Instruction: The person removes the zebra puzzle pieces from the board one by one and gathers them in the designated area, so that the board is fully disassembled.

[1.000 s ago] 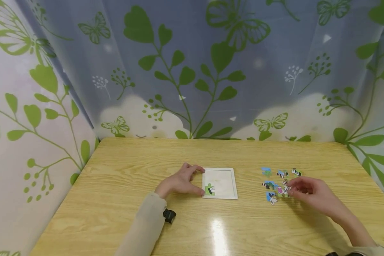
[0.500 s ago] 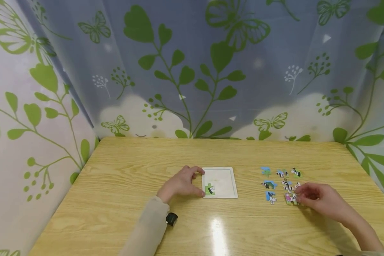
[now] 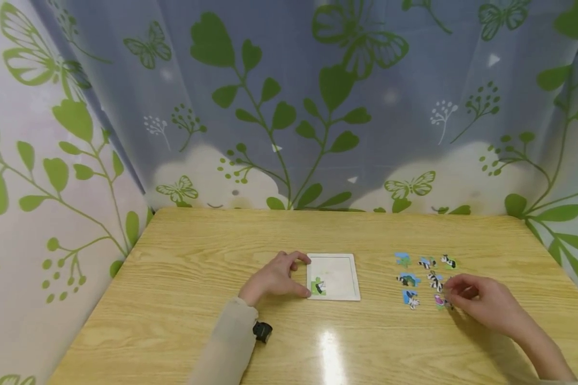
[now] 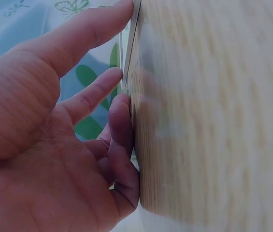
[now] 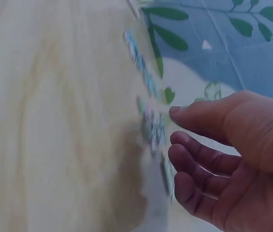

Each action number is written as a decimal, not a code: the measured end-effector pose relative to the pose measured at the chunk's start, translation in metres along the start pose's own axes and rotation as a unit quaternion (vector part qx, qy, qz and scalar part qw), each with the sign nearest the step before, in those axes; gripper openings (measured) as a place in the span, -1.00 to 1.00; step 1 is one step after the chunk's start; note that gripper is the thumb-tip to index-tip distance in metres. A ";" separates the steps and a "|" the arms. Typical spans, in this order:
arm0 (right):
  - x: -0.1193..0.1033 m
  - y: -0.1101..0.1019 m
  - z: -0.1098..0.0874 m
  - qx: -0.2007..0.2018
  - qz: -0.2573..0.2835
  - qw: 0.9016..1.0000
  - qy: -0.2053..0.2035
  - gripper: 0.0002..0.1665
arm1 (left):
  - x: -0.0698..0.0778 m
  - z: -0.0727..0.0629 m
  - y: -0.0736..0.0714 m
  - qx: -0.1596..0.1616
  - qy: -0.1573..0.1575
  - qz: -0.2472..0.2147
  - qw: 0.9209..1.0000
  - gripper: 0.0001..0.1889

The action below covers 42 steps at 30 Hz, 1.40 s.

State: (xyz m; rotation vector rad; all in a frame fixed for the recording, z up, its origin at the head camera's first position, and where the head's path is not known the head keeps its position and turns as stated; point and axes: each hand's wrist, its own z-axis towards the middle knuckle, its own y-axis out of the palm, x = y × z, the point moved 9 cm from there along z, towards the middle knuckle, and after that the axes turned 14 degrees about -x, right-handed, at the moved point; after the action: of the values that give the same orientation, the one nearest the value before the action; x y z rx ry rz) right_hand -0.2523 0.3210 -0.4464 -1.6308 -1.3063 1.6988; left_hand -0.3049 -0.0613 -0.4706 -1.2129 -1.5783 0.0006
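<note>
A square white puzzle tray [image 3: 337, 272] lies flat on the wooden table. One green jigsaw piece [image 3: 319, 286] with a black-and-white print sits in its near left corner. My left hand [image 3: 275, 278] rests at the tray's left edge, thumb and forefinger spread and touching it near its two corners. My right hand [image 3: 486, 302] hovers at the right side of the loose pieces, fingers loosely bent. It is beside a piece with a pink patch [image 3: 440, 301], which the fingertips partly hide. In the right wrist view, nothing shows between thumb and fingers.
Several loose jigsaw pieces [image 3: 408, 279] with blue, green and black-and-white prints lie in rough rows right of the tray. A patterned curtain [image 3: 289, 107] stands behind the table [image 3: 212, 240]. A dark band [image 3: 262, 331] is on the left wrist.
My right hand slid the pink-patched piece towards me and to the right, away from the middle pieces, then let go of it. The left hand stayed at the tray.
</note>
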 end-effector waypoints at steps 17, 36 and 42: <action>-0.090 0.027 0.052 0.000 0.079 0.991 -0.111 -0.77 | -0.003 0.002 0.001 0.002 -0.002 -0.002 1.000 -0.28; -0.156 0.083 0.098 -0.091 0.106 0.976 -0.170 -0.81 | -0.002 0.005 -0.001 -0.012 -0.012 -0.004 1.000 -0.27; -0.170 0.090 0.106 -0.079 0.074 0.975 -0.195 -0.82 | -0.002 0.005 -0.002 -0.014 -0.010 0.002 1.000 -0.28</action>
State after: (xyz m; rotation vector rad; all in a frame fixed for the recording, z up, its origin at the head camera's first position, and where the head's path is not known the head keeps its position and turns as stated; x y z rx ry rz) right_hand -0.2911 0.1049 -0.4504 -1.5636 -1.5670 2.1352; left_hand -0.3103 -0.0610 -0.4735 -1.2413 -1.5972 -0.0058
